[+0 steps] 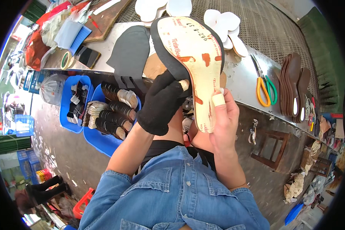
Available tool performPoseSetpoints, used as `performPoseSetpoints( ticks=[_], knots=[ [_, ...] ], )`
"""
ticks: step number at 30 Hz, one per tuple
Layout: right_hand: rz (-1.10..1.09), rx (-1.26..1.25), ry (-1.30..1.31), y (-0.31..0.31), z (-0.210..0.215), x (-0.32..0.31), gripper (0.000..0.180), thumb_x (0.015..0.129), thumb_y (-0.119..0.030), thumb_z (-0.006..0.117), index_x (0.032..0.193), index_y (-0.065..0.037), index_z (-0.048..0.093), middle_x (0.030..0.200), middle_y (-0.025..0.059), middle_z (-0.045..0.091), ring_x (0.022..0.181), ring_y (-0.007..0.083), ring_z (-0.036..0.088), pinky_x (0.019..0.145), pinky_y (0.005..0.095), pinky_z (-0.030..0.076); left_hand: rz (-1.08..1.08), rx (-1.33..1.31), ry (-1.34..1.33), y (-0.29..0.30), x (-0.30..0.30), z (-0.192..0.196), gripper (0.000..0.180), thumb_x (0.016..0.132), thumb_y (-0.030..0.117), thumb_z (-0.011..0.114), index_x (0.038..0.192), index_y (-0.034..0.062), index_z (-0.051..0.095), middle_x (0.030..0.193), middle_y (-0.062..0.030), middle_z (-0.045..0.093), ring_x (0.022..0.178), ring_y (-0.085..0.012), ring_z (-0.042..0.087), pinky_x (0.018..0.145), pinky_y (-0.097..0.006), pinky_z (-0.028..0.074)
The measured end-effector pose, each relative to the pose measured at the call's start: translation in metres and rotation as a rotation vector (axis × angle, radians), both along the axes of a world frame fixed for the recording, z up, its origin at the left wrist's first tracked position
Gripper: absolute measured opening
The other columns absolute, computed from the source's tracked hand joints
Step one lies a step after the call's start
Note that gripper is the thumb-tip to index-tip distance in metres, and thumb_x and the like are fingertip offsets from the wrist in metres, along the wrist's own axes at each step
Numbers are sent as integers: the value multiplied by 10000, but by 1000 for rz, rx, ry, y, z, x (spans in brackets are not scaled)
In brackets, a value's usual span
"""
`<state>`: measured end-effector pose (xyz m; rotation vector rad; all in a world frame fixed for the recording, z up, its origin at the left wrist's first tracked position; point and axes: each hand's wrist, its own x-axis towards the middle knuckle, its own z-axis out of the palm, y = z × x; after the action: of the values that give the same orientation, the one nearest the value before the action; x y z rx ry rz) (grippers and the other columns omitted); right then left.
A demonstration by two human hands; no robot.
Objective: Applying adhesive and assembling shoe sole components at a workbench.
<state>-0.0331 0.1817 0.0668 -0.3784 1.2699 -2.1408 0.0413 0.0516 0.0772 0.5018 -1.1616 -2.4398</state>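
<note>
A cream insole board [202, 73] with printing and reddish-brown patches is held upright before me, over the table's near edge. Black lining material [163, 50] runs around its wide upper end and down its left side. My left hand [161, 103], in a black glove with the thumb tip bare, is closed on the lining and the board's left edge. My right hand [224, 117], its thumb wrapped in pale tape, pinches the narrow lower end from the right. The right fingers behind the board are partly hidden. Black cut pieces [129, 48] lie on the table just left of it.
Scissors [265, 87] with orange and green handles and stacked brown insoles [289, 86] lie right; white insoles [222, 25] lie behind. Left are a phone [88, 56] and tape roll [66, 60]. Below stand blue bins [89, 138] of shoe parts and a wooden stool [270, 149].
</note>
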Motion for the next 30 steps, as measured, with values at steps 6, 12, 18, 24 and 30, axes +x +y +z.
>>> performPoseSetpoints(
  ticks=[6,12,18,24,30],
  knots=[
    [-49,116,190,-4,-5,3,141,914,-124,556,971,5,544,841,25,607,710,35,548,606,185,450,25,51,-4,6,1,17,328,841,70,553,1158,-13,541,1038,-72,612,943,-136,590,794,-278,484],
    [-158,354,302,11,2,-31,314,820,-91,651,1076,48,534,928,53,621,810,92,575,725,234,468,37,-41,-122,-4,-1,3,294,832,92,636,1107,-3,594,993,-68,643,846,-119,605,747,-267,492],
    [245,-150,207,-3,2,-52,409,799,-12,638,1180,39,501,1058,79,613,981,133,573,868,275,451,111,-372,20,10,-6,-8,310,820,61,650,1112,-16,581,1036,-83,639,915,-128,600,792,-279,484],
    [166,-101,284,5,1,-50,207,790,35,642,994,46,608,933,75,654,862,116,617,754,242,494,28,-399,11,2,-2,-9,358,790,48,677,1129,-4,574,1033,-69,638,920,-120,587,781,-262,479],
    [-168,273,628,-8,0,-32,187,750,11,676,924,32,610,796,41,613,695,113,608,590,256,472,61,-338,-37,16,-17,-10,352,778,44,683,1114,6,586,1034,-56,632,875,-118,592,721,-256,486]
  ],
)
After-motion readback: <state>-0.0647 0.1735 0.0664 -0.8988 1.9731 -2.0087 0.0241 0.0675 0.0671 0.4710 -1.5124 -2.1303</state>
